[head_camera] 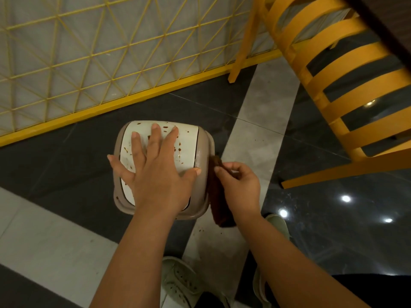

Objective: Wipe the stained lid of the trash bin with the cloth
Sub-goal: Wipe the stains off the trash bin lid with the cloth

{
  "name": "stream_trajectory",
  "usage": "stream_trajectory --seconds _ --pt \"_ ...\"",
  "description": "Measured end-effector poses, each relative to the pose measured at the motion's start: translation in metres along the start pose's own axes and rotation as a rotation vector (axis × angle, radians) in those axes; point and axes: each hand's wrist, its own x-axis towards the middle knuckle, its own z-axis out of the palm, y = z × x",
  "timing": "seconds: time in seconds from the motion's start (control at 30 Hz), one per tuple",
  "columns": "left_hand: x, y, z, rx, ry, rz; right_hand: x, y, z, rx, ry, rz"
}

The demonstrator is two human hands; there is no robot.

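Head view: left hand (pixel 153 172) lies flat, fingers spread, on the stained lid (pixel 189 138), likely to steady the bin (pixel 205 152) on the floor. Right hand (pixel 239 185) pinches the cloth (pixel 219 207) just beside the bin, hanging ready to wipe.

The white lid (pixel 186 141) of the taupe trash bin (pixel 205 152) is spattered with brown stains; a dark brown cloth (pixel 219 203) is hung just beside its right rim.
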Motion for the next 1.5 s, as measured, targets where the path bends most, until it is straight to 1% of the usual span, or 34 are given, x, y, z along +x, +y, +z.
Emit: stream_trajectory --seconds 0.03,0.1,0.23,0.3,0.5,0.6,0.7,0.8,0.9,1.07,1.13,1.23,1.33,1.4,1.5 --pt "0.0 0.0 0.0 0.0 0.0 -0.002 -0.001 -0.003 0.003 -0.009 -0.01 -0.032" --pt "0.0 0.0 0.0 -0.007 0.002 -0.004 -0.011 0.001 0.005 -0.029 -0.039 -0.029" --pt "0.0 0.0 0.0 0.0 -0.001 -0.005 -0.044 0.024 -0.005 -0.056 -0.1 0.107" --pt "0.001 0.0 0.0 -0.003 -0.003 -0.005 -0.046 0.025 -0.006 -0.059 -0.112 0.146" --pt "-0.001 0.0 0.0 0.001 0.003 0.01 0.0 -0.004 0.008 -0.134 -0.054 -0.009" --pt "-0.001 0.0 -0.001 0.008 0.0 0.008 -0.005 0.003 0.009 -0.191 -0.062 -0.061" --pt "-0.001 0.0 -0.001 0.008 -0.002 0.005 -0.037 0.024 -0.002 -0.242 -0.109 -0.03" --pt "0.0 0.0 -0.001 0.006 0.001 0.005 -0.048 0.033 -0.007 -0.227 -0.117 0.025" --pt "-0.001 0.0 0.0 0.012 0.006 0.009 -0.029 0.022 -0.002 -0.269 -0.113 -0.026" --pt "-0.001 0.0 0.001 0.002 0.015 0.008 0.02 -0.009 0.012 -0.348 -0.042 -0.153" --pt "-0.001 0.001 0.001 -0.008 0.011 -0.002 0.019 -0.008 0.012 -0.341 -0.038 -0.143" --pt "0.0 0.002 0.0 -0.004 0.003 -0.008 -0.01 0.012 0.003 -0.316 -0.079 -0.104" --pt "0.0 0.001 0.0 -0.013 0.006 -0.003 -0.039 0.029 -0.004 -0.242 -0.1 -0.015" --pt "0.0 0.001 0.001 -0.025 0.008 -0.002 -0.043 0.031 -0.005 -0.201 -0.102 0.019" --pt "0.001 0.0 0.002 -0.032 0.018 0.0 -0.021 0.018 0.002 -0.278 -0.105 -0.056"
